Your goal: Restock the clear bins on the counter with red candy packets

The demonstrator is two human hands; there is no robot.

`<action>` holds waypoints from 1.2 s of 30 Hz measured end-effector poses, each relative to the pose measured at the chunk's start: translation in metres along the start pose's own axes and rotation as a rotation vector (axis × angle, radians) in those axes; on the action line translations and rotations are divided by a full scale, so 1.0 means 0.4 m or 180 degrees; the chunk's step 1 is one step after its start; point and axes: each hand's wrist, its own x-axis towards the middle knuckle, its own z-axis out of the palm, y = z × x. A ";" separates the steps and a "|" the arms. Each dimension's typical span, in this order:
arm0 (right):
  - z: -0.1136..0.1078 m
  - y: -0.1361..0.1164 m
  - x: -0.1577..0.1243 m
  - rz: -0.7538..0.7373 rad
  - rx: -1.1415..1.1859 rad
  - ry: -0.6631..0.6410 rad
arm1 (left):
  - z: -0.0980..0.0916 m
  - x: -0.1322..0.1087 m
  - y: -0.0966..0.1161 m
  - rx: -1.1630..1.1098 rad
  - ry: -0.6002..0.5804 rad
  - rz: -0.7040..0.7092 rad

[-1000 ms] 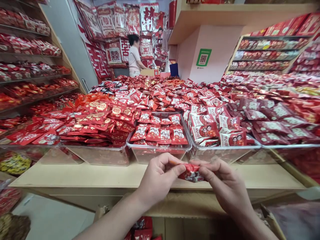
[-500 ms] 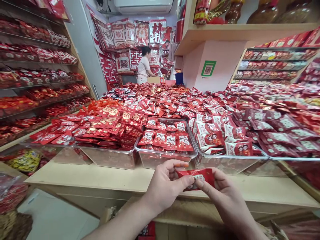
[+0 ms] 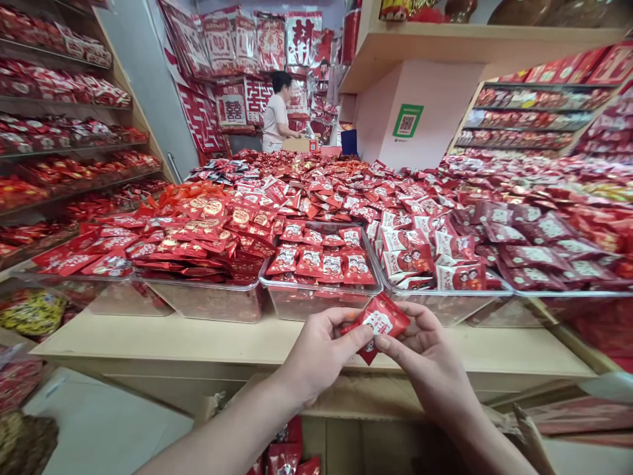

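Observation:
I hold one small red candy packet in front of me, just above the wooden counter edge. My left hand pinches its lower left corner with thumb and fingers. My right hand grips its right side, fingers curled behind it. The packet is tilted with its white printed label facing me. Directly behind it stands a clear plastic tray filled with similar red packets.
Several clear trays of red packets line the counter, with a large heap of packets behind them. Shelves of red goods stand left and right. A person in a white top stands at the far end. An open cardboard box sits below.
The packet has been turned from edge-on to face me with its label showing, and both hands have risen slightly toward the tray.

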 end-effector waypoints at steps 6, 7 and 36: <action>0.002 0.001 -0.003 -0.0193 0.0003 0.0019 | 0.014 -0.005 -0.013 -0.0363 0.0205 0.0089; 0.000 0.001 -0.003 -0.0213 -0.0016 0.0041 | 0.016 -0.006 -0.016 -0.0464 0.0201 0.0057; -0.005 0.008 -0.028 -0.2552 -0.3206 -0.0426 | 0.022 -0.024 -0.028 -0.1445 -0.0723 -0.0807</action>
